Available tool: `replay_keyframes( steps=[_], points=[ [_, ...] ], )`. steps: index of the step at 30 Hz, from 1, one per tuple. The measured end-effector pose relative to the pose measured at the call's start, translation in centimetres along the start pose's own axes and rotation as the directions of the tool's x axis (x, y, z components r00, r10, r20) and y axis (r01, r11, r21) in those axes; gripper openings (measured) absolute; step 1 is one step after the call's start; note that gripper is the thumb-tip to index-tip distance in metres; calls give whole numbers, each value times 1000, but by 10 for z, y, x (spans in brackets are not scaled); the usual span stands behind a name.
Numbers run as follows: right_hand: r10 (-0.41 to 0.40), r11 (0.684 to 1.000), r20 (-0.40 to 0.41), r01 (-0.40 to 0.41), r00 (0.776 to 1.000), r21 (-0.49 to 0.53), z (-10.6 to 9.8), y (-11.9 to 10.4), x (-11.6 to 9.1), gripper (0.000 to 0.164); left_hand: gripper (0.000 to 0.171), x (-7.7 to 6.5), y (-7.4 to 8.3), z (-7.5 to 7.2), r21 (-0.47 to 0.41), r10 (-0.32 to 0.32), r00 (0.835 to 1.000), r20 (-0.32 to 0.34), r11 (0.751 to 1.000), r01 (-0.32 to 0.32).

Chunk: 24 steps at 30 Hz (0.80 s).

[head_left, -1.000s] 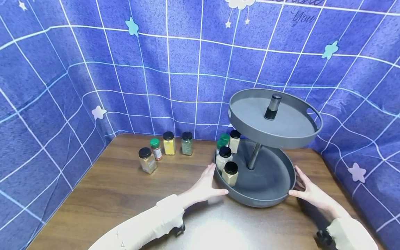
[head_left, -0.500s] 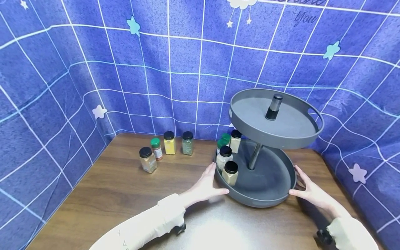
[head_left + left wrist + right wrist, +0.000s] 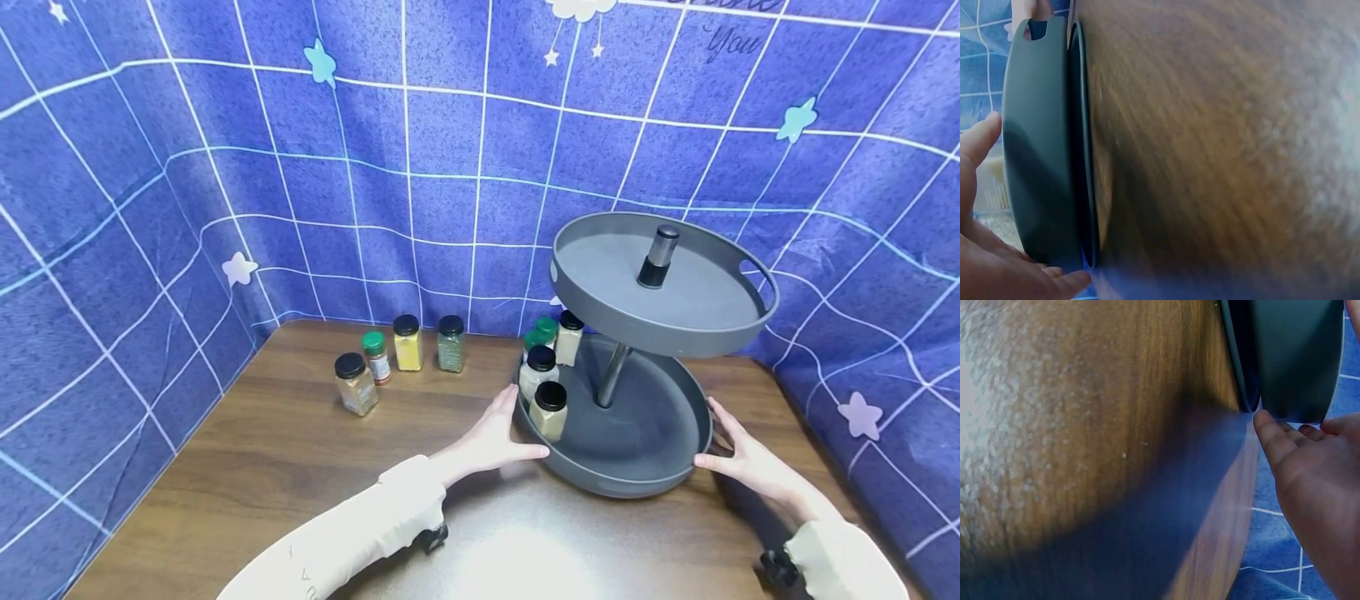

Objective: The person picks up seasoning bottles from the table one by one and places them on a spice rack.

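Observation:
A dark grey two-tier turntable (image 3: 630,485) stands on the right of the table. Its lower tray carries several spice jars along the left side: a black-lidded jar (image 3: 548,414) in front, another black-lidded jar (image 3: 538,375) behind it, then green-capped bottles (image 3: 546,327) and a tall black-lidded jar (image 3: 568,342). My left hand (image 3: 491,437) touches the tray's left outer wall, thumb at the front rim and fingers spread along the side. On the opposite side, my right hand (image 3: 750,458) touches the wall with extended fingers and thumb. The left wrist view shows the left thumb (image 3: 985,137) at the rim.
The turntable's upper tray (image 3: 600,242) overhangs the lower one around a metal post (image 3: 611,375). Left of it on the wooden table (image 3: 300,500) stand black-lidded jars (image 3: 356,387) and a green-capped bottle (image 3: 377,362). A blue curtain (image 3: 442,208) hangs behind.
The lower tray's jars have shifted slightly, the front ones toward the back and the rear ones rightward. My left hand has moved slightly back with the rim; the right hand has barely moved.

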State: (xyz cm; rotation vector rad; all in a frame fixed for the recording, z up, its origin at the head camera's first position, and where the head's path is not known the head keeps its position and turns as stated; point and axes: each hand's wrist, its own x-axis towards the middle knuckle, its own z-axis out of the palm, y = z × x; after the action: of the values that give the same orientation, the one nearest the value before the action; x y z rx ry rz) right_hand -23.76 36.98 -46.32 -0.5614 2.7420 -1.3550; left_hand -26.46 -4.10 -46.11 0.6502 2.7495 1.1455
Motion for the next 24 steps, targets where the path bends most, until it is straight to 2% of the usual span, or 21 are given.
replay_keyframes(
  steps=[13, 18, 24],
  points=[
    [13, 999, 5, -12, 1000, -34, -3, -1, 1, 94, 110, 14, -10, -3, 17, 14, 1000, 28, 1000, -14],
    [-17, 999, 1, 17, 1000, -34, -3, -3, 2, 92, 110, 19, -11, -6, 15, 14, 999, 35, 1000, -15],
    [-52, 998, -7, 52, 999, -48, -2, -2, 2, 91, 109, 23, -13, -10, -31, 23, 999, 41, 999, -22]
  ],
)
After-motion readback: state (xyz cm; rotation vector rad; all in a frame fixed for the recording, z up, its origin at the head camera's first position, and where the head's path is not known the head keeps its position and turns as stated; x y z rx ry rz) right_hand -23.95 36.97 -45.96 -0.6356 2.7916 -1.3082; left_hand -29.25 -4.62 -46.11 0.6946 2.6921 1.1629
